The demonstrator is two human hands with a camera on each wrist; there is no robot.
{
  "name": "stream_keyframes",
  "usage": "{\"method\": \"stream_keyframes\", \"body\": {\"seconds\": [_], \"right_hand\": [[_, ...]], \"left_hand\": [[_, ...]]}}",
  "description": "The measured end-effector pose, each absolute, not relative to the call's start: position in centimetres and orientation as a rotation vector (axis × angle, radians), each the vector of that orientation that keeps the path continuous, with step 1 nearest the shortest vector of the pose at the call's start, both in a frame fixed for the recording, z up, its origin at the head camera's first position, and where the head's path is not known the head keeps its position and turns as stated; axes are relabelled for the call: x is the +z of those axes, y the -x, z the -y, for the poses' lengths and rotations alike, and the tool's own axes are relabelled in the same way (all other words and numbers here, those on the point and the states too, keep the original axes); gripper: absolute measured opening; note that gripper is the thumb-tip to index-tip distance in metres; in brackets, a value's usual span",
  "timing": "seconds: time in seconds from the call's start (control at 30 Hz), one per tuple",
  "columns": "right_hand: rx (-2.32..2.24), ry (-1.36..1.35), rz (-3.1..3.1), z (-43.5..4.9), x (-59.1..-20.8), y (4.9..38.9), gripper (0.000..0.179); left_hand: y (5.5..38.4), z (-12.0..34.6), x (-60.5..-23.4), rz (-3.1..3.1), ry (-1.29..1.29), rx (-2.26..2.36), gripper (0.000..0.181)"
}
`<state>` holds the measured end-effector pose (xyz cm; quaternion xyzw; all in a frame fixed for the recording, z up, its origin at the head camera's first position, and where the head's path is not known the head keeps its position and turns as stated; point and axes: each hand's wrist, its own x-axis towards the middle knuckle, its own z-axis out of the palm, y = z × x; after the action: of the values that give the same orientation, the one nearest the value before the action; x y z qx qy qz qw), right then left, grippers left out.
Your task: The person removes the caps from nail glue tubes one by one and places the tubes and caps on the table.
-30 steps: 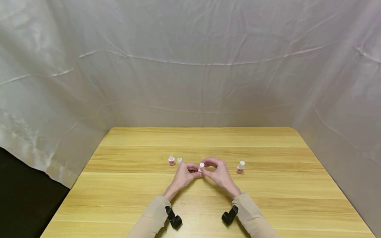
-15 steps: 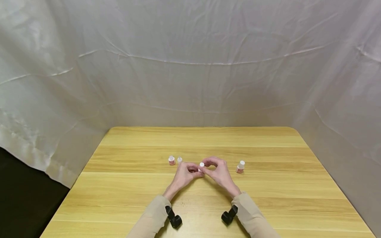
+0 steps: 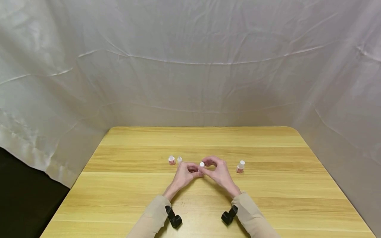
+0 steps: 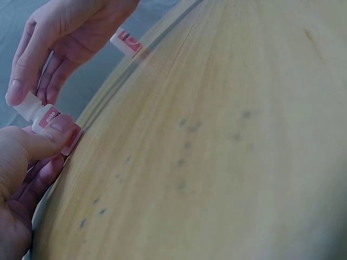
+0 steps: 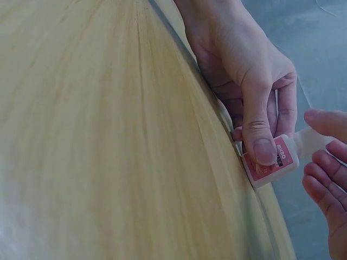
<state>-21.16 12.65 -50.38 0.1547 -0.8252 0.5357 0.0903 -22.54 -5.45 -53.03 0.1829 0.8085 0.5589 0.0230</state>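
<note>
Near the middle of the table, my left hand [image 3: 184, 176] grips the body of a small white bottle [image 5: 279, 162] with a red label, thumb across its front. The bottle stands upright, its base at the tabletop. My right hand [image 3: 221, 174] pinches the white cap [image 3: 202, 164] between thumb and fingers. In the left wrist view the cap [image 4: 28, 106] sits on the bottle's neck, under the right thumb. How tightly it is seated cannot be told. Fingers hide most of the bottle in the head view.
Left of the hands stands a similar bottle [image 3: 171, 161], beside a small white piece with a thin tip [image 3: 180, 159] partly behind my left hand. Another bottle with a white cap [image 3: 240, 167] stands to the right. Grey sheeting [image 3: 190, 86] hangs behind the wooden table [image 3: 190, 138].
Both hands keep their place and hold on the bottle and cap. Only very slight shifts of the right fingers show; the other things stay put.
</note>
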Motion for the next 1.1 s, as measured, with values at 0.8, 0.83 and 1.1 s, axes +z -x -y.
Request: {"method": "stream_keyframes", "body": {"seconds": [0.8,0.83,1.1], "right_hand": [[1.597,-0.491,2.459,-12.61,-50.31,21.15,0.030],[1.600,-0.476,2.466,-12.58,-50.27,21.14,0.031],[1.562,-0.394,2.511,-12.31,-49.87,20.97,0.025]], "left_hand": [[22.48,5.45,-53.04,-2.494,-0.569,1.766,0.020],[22.45,5.47,-53.02,-2.491,-0.567,1.771,0.019],[22.45,5.49,-52.89,-2.492,-0.565,1.741,0.021]]}}
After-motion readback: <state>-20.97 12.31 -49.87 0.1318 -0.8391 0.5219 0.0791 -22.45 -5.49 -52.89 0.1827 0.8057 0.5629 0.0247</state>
